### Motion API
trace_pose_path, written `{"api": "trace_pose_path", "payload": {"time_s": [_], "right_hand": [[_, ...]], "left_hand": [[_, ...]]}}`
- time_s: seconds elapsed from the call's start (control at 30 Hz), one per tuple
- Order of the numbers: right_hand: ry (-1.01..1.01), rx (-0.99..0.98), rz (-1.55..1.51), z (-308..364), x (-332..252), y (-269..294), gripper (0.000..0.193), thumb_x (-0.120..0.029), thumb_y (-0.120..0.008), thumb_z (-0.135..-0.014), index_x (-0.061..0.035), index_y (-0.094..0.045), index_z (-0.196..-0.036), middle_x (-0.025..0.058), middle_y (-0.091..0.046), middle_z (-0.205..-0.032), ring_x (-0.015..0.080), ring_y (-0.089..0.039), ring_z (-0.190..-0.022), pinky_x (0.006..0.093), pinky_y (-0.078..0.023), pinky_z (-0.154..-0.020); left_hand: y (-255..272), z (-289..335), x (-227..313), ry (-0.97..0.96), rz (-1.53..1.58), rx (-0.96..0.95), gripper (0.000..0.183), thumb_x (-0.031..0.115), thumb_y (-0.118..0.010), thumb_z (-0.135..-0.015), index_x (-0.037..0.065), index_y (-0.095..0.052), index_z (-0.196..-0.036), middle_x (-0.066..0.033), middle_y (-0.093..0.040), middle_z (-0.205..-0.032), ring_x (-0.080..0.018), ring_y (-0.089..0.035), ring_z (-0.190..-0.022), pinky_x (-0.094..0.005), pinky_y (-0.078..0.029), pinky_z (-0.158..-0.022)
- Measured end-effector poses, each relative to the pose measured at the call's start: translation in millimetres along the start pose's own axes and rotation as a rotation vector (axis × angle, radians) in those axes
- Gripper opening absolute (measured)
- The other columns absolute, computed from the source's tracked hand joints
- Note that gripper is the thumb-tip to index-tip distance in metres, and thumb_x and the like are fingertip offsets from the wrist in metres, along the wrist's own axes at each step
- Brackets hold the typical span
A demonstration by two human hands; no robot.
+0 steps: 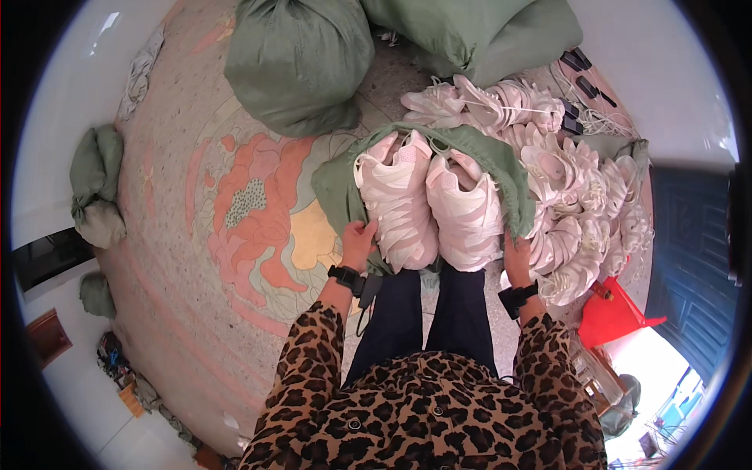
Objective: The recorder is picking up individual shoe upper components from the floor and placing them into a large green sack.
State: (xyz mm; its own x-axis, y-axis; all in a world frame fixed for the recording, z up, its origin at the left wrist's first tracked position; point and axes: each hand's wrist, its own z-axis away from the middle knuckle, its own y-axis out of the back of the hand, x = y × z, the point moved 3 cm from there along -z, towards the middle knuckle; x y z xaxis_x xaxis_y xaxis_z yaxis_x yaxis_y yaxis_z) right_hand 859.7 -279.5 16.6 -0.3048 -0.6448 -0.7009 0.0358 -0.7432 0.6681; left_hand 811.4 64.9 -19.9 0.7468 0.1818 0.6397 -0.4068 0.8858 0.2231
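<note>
In front of my legs stands a green woven sack (335, 190), its mouth open around white and pale pink sneakers. Two show at the top side by side: a left sneaker (398, 207) and a right sneaker (467, 215), heels up with laces or straps across them. My left hand (359, 244) is closed at the sack's left rim, close to the left sneaker. At the opposite side, my right hand (517, 260) is closed on the sack's right edge, its fingers partly hidden by the cloth. Both wrists wear black bands.
A large heap of similar sneakers (576, 188) lies to the right. Full green sacks (301, 66) stand ahead, and smaller sacks (97, 168) sit by the left wall. A red plastic object (615, 313) is near the blue door (689, 258). Dark small items (583, 86) lie far right.
</note>
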Motion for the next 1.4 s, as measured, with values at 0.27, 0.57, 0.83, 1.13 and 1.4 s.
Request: {"api": "trace_pose_path", "payload": {"time_s": [0.27, 0.57, 0.83, 1.13, 1.4], "right_hand": [[0.293, -0.177, 0.130, 13.5, 5.4, -15.4, 0.031, -0.026, -0.050, -0.079, 0.0045, -0.046, -0.085, 0.0244, -0.049, -0.077, 0.0402, -0.048, -0.075, 0.0436, -0.036, -0.063], [0.181, -0.069, 0.350, -26.2, -86.8, 1.2, 0.023, -0.023, -0.050, -0.075, -0.0017, -0.043, -0.077, 0.0170, -0.050, -0.068, 0.0327, -0.052, -0.067, 0.0401, -0.041, -0.057], [0.539, -0.079, 0.063, -9.0, -79.6, 19.9, 0.013, -0.012, -0.049, -0.070, -0.0049, -0.051, -0.081, 0.0126, -0.053, -0.067, 0.0293, -0.052, -0.058, 0.0369, -0.042, -0.053], [0.207, -0.070, -0.121, 5.1, -66.8, 83.3, 0.020, -0.015, -0.055, -0.070, 0.0023, -0.048, -0.065, 0.0199, -0.045, -0.056, 0.0349, -0.043, -0.050, 0.0364, -0.036, -0.047], [0.296, -0.306, 0.109, 10.7, -79.7, 74.1, 0.027, -0.017, -0.061, -0.067, 0.0028, -0.047, -0.078, 0.0198, -0.050, -0.074, 0.0345, -0.049, -0.071, 0.0373, -0.040, -0.063]], "left_hand": [[13.1, -34.0, -14.3, 0.100, 0.229, -0.008, 0.022, 0.020, -0.054, -0.080, 0.004, -0.050, -0.094, -0.0038, -0.051, -0.083, -0.0127, -0.047, -0.074, -0.0301, -0.040, -0.060], [75.8, 163.3, 37.0, -0.037, 0.330, -0.223, 0.036, 0.025, -0.035, -0.087, 0.000, -0.047, -0.109, -0.0087, -0.052, -0.105, -0.0163, -0.050, -0.099, -0.0333, -0.042, -0.084], [102.6, 168.8, -13.0, -0.253, -0.674, 0.180, 0.022, 0.012, -0.057, -0.069, -0.008, -0.049, -0.074, -0.0158, -0.051, -0.065, -0.0194, -0.051, -0.067, -0.0343, -0.039, -0.057], [110.6, 131.5, 0.6, -0.607, -0.872, 0.400, 0.028, 0.009, -0.058, -0.068, -0.004, -0.047, -0.090, -0.0205, -0.050, -0.087, -0.0348, -0.048, -0.084, -0.0376, -0.038, -0.074], [-2.8, 76.2, 47.0, -0.548, -0.777, 0.248, 0.052, 0.024, -0.064, -0.067, -0.004, -0.042, -0.105, -0.0242, -0.047, -0.099, -0.0377, -0.047, -0.092, -0.0403, -0.039, -0.077]]}}
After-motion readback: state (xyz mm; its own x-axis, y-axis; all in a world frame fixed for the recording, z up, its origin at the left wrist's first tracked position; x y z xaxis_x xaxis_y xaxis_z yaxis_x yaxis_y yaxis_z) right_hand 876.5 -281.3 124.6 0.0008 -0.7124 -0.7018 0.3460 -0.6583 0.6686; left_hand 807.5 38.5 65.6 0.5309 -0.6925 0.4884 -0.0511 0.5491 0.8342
